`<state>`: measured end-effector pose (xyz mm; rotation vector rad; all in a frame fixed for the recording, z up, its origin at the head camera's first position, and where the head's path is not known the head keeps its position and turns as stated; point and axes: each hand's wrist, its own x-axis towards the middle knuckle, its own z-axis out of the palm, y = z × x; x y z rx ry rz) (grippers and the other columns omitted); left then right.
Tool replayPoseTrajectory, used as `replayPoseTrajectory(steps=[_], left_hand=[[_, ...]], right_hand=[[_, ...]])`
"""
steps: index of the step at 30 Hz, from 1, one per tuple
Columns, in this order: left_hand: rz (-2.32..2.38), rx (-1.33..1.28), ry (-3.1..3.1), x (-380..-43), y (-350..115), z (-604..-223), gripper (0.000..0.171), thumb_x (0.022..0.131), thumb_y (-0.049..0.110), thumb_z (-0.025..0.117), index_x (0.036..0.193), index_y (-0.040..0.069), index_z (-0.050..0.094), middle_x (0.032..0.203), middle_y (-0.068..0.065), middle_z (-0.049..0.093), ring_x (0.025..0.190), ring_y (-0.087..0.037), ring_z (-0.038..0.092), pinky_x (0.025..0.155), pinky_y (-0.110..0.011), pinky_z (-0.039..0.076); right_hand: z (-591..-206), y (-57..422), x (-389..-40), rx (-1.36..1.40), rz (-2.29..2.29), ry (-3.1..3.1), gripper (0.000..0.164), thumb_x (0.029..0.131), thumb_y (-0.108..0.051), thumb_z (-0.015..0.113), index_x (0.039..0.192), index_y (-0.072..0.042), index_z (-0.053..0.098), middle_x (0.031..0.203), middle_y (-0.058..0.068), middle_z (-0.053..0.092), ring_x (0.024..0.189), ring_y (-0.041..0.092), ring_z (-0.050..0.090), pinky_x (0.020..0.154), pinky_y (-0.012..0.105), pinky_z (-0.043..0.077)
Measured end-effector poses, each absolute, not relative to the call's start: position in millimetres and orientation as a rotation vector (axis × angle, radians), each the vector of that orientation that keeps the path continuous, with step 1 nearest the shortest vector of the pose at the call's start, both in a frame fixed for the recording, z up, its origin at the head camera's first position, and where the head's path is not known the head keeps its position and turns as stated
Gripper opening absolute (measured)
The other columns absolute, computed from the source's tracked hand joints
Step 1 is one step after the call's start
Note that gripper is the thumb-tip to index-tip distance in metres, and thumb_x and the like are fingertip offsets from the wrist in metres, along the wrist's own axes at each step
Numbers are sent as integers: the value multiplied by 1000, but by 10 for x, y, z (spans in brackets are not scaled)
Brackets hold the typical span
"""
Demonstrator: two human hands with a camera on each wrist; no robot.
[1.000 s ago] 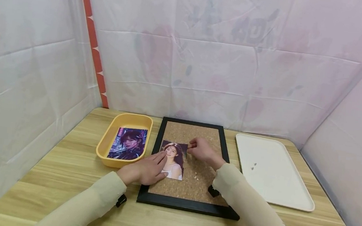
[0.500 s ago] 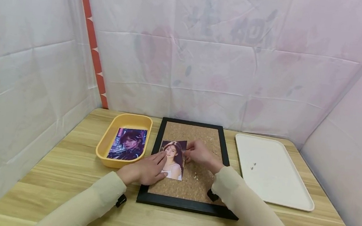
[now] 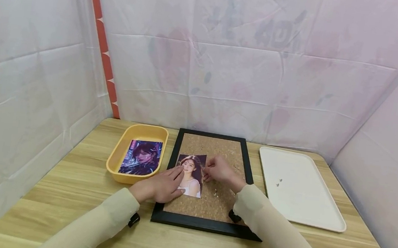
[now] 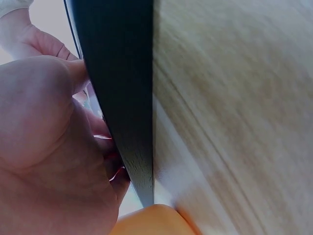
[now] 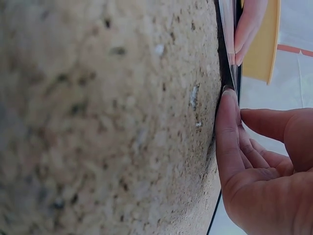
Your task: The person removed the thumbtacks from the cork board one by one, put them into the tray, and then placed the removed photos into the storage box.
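Observation:
A portrait photo print lies on the left half of a cork board with a black frame. My left hand rests flat across the photo's left side with fingers extended, its wrist over the frame's left bar. My right hand pinches the photo's right edge, below the upper corner. In the right wrist view, the index fingertip is at the photo's edge, low over the cork, with the thumb opposite. The left fingertips are partly hidden behind the frame in the left wrist view.
Left of the board stands a yellow tray holding another picture in purple and blue. To the right lies a white tray with a few tiny metallic pieces on it. Fabric walls enclose the wooden table.
My right fingers have slid from near the photo's top right corner a little down its right edge. The left hand stays in place on the photo.

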<state>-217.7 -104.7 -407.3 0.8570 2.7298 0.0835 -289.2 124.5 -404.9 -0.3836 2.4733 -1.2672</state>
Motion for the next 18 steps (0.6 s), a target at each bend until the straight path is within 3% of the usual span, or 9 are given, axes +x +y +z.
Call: replayPoseTrajectory(steps=[12,18], left_hand=[[94,833,2744,-2181,-1040,-4071,70,109,44,42,160,-2,26,169,-18,18,157,-32,16,126,-46,19],[145,943,2836,-2188,-1052,-4097,64,107,40,51,157,2,39,165,-18,31,153,-37,26,124,-52,24]], right_hand=[[-4062,1247,-2880,-386,-1208,2515,23,101,-1,58,78,0,63,76,11,71,67,16,69,64,29,60],[-4049,1248,-2864,-381,-1209,2513,21,102,-2,58,82,2,65,77,12,72,68,17,69,64,29,59]])
